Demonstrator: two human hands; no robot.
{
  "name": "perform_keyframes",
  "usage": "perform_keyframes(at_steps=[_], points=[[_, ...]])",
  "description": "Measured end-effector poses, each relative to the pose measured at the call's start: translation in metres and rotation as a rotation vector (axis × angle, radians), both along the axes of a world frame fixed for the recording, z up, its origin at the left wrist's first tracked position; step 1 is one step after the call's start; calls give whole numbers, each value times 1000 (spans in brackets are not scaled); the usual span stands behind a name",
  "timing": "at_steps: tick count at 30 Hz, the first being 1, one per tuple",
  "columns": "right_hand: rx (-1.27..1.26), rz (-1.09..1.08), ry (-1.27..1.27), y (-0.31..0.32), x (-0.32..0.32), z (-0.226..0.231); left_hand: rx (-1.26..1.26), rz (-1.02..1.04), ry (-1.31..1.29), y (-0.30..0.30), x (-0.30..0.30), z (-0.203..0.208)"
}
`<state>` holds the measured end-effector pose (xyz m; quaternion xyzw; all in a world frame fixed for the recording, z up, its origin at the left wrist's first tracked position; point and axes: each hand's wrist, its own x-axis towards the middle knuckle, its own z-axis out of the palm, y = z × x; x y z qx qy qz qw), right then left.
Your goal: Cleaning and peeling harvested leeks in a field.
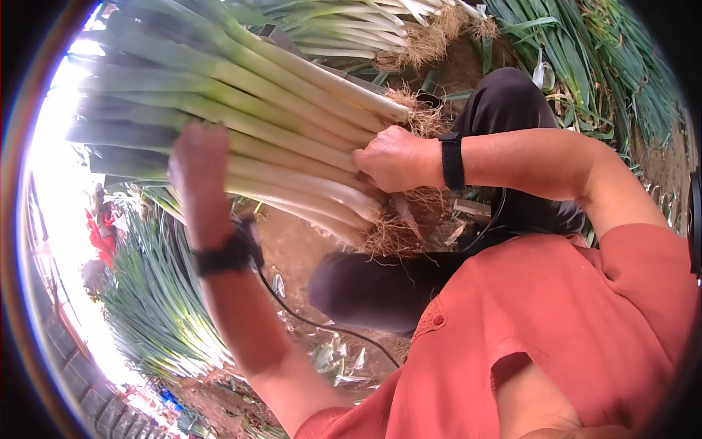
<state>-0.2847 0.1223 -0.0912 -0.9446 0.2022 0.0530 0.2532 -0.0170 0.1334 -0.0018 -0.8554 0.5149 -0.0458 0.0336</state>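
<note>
A thick row of long green onions (292,135) lies in front of me, white stalks toward the right and green leaves toward the left. Fibrous roots (395,230) hang from their right ends. My right hand (398,157) is closed on a stalk near the root end, its fingertips partly hidden. Over the pale green middle of the row is my left hand (199,161), curled and smeared by motion; whether it grips a stalk cannot be made out. Dark bands circle both of my wrists.
More green onions (344,33) lie beyond the row, roots to the right. Leafy piles stand at the far right (563,66) and lower left (157,293). A metal bar (281,40) shows behind the stalks. A black cable (322,323) crosses the dirt floor, with peeled scraps (340,358) nearby.
</note>
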Motion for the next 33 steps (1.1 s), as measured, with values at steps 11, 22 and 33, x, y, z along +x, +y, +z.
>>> perform_keyframes(at_steps=[11, 22, 33], points=[[-3, 11, -4, -1, -1, 0, 215, -766, 550, 98, -115, -28], [5, -38, -74, 0, -6, -4, 122, -663, 534, 108, -120, -55], [-45, 7, -117, 2, -3, -5, -237, -689, 333, 118, -117, -93]])
